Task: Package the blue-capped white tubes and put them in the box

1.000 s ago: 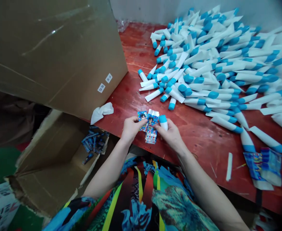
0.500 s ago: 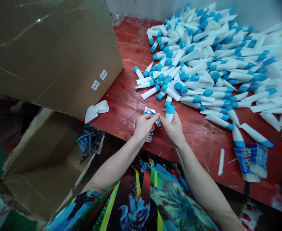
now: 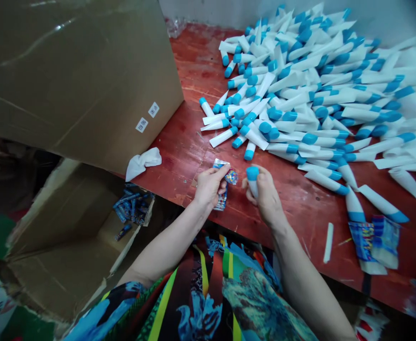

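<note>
My left hand [image 3: 211,187] is shut on a small printed blue-and-white packet [image 3: 222,173], and a strip of it hangs below my fingers. My right hand [image 3: 266,194] grips a white tube with a blue cap [image 3: 252,177], the cap sticking up above my fingers. A gap separates my hands. Just beyond them, a large heap of similar white tubes with blue caps [image 3: 300,94] lies across the red wooden table [image 3: 179,166]. The nearest loose tube [image 3: 249,151] lies just above my right hand.
A tall cardboard box [image 3: 69,80] stands at the table's left. Below it, an open carton [image 3: 66,246] holds blue packets [image 3: 133,208]. A white cloth [image 3: 142,163] lies on the table edge. Printed packets [image 3: 375,241] and a white stick [image 3: 328,242] lie at right.
My hands have moved apart, the right hand shifting rightward with the tube. The left hand's packet looks more folded into my fingers than a second ago.
</note>
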`<action>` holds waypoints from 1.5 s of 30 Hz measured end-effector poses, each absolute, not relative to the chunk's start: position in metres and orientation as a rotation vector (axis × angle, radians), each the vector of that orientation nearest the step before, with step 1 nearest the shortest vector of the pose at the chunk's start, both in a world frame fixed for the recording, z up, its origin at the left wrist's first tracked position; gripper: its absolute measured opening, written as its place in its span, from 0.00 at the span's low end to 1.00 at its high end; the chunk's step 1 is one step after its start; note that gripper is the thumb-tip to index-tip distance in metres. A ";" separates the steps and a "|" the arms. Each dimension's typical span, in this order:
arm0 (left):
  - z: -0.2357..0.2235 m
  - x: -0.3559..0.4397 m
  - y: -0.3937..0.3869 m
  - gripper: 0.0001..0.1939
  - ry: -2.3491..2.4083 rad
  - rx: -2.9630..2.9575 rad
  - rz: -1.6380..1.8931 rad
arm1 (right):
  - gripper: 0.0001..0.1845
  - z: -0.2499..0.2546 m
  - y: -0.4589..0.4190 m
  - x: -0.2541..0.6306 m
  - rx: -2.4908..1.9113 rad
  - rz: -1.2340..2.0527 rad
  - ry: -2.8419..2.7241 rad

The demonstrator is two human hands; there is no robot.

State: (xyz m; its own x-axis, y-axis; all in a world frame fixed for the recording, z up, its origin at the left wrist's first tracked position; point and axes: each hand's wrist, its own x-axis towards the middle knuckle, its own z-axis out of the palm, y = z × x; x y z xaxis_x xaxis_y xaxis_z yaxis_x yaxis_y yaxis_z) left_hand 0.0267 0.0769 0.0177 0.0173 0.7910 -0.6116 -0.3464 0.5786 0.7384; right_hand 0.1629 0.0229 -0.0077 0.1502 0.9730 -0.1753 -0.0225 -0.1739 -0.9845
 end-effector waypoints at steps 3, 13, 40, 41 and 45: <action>0.016 0.024 0.078 0.17 1.241 0.442 0.920 | 0.27 0.005 0.005 0.167 -1.560 1.098 -1.341; 0.016 0.022 0.073 0.19 1.185 0.452 0.915 | 0.30 0.019 0.000 0.159 -1.928 0.701 -1.779; 0.025 0.024 0.057 0.26 0.954 0.599 0.803 | 0.23 -0.002 -0.014 0.163 -1.404 1.148 -1.198; 0.026 0.023 0.062 0.27 0.950 0.599 0.862 | 0.25 -0.003 -0.017 0.165 -1.382 1.198 -1.198; 0.023 0.023 0.067 0.27 0.912 0.585 0.902 | 0.34 -0.008 -0.026 0.170 -1.271 1.460 -1.066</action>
